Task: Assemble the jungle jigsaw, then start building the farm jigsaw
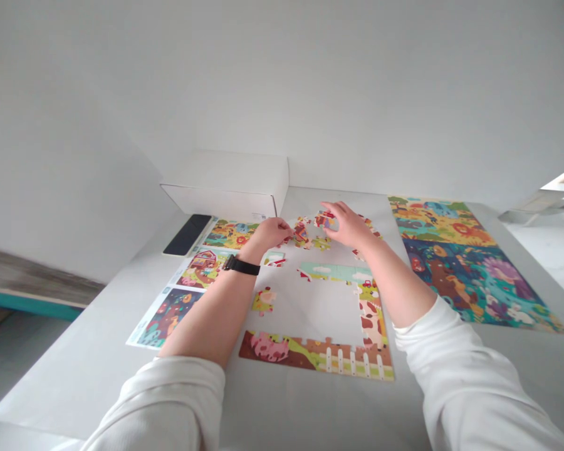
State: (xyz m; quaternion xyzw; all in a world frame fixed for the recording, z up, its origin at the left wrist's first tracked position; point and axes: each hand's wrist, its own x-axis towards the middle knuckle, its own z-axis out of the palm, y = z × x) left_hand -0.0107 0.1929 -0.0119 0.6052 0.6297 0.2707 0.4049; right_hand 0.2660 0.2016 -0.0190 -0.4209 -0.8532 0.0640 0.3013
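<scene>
My left hand [273, 233], a black watch on its wrist, is closed in a pinch at the left edge of the loose pile; a small bit of a puzzle piece [287, 239] shows at its fingertips. My right hand [346, 225] curves its thumb and fingers around a red and purple puzzle piece [325, 219]. Between both hands lie loose puzzle pieces [301, 233], several overlapping. Nearer me is a partly joined puzzle frame [357, 360], with a pig and white fence along the bottom, a cow at right and sky on top. A separate yellow-green piece [264, 300] lies inside its left side.
At the left, a picture sheet [188, 288] is partly covered by my left arm, with a dark phone [187, 235] beside it. A white box [225, 188] stands behind. On the right lies a large picture poster [460, 263]. A wall rises behind the white table [70, 369].
</scene>
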